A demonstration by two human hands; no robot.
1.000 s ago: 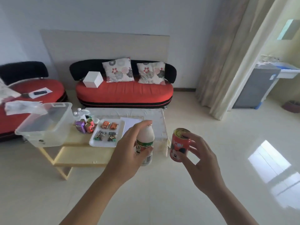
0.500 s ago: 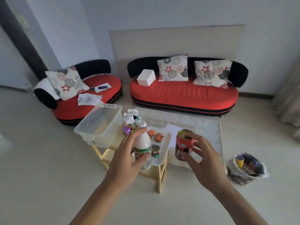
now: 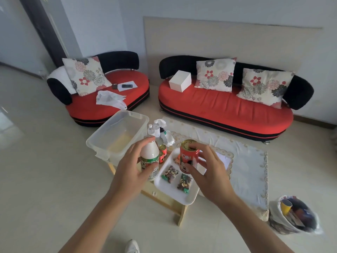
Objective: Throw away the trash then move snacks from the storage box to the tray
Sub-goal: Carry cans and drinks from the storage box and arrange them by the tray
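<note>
- Storage box (image 3: pixel 116 136): clear plastic, no lid on, standing on the left end of the wooden table (image 3: pixel 181 215).
- Left hand (image 3: pixel 130 168): fingers and thumb curled round a white bottle (image 3: pixel 149 159), held upright between box and tray.
- Small red cans (image 3: pixel 162 152): two, on the table just behind the bottle.
- Tray (image 3: pixel 171 189): white, on the table right of the box, with two snack packets (image 3: pixel 170 173) lying in it.
- Right hand (image 3: pixel 211 174): grips a red can (image 3: pixel 188 157) upright over the tray, fingers wrapped round its side.
- Trash bag (image 3: pixel 293 216): on the floor at far right, well apart from the table, open, holding rubbish.
</note>
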